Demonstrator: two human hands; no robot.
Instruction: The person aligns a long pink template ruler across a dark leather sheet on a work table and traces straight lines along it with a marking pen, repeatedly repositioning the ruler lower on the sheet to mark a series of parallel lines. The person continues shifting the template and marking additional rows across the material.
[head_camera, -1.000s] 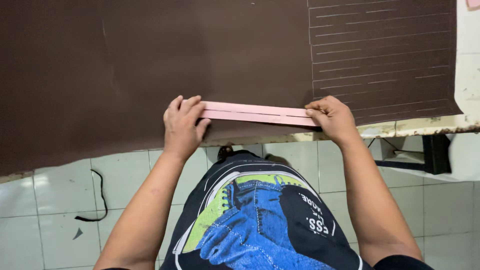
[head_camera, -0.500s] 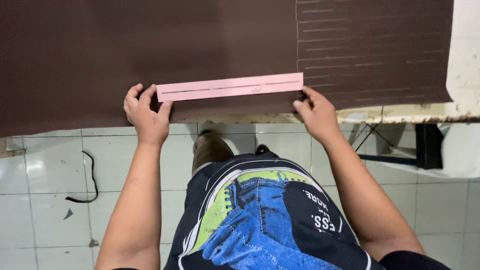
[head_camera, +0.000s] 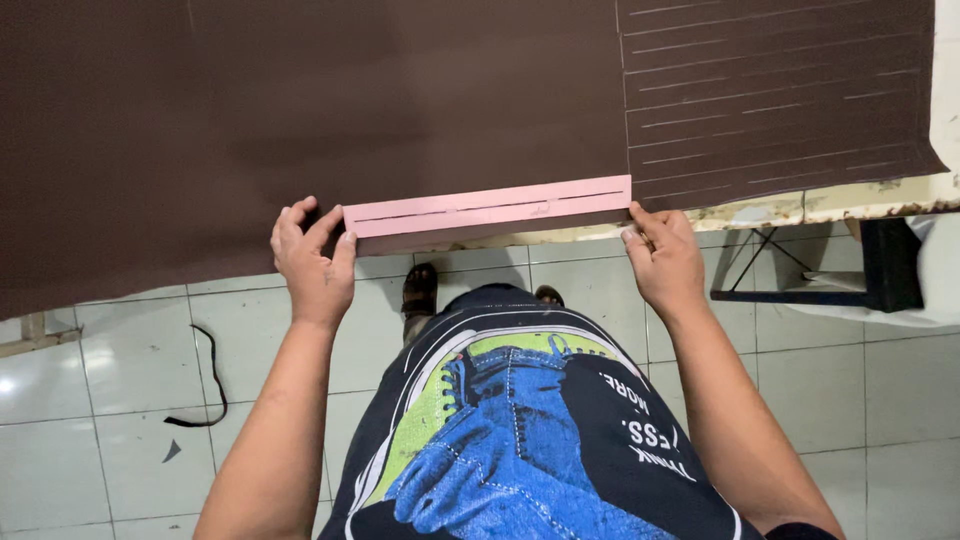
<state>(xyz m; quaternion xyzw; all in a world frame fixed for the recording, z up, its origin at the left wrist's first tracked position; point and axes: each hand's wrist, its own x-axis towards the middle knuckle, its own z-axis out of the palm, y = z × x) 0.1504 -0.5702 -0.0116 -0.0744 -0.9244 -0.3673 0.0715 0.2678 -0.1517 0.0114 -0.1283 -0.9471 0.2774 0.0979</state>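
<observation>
One pink strip template (head_camera: 488, 208) is being held flat along the near edge of one big dark brown sheet (head_camera: 300, 110), which is spread over the desk (head_camera: 850, 200). Two hands are being used: the left hand (head_camera: 312, 262) is curled in a closed grip against the strip's left end, and the right hand (head_camera: 662, 255) is pinching the right end. A bunch of pale ruled lines are showing on the sheet's far right part. One black cord scrap (head_camera: 205, 385) is lying on the tiled floor (head_camera: 100, 400).
</observation>
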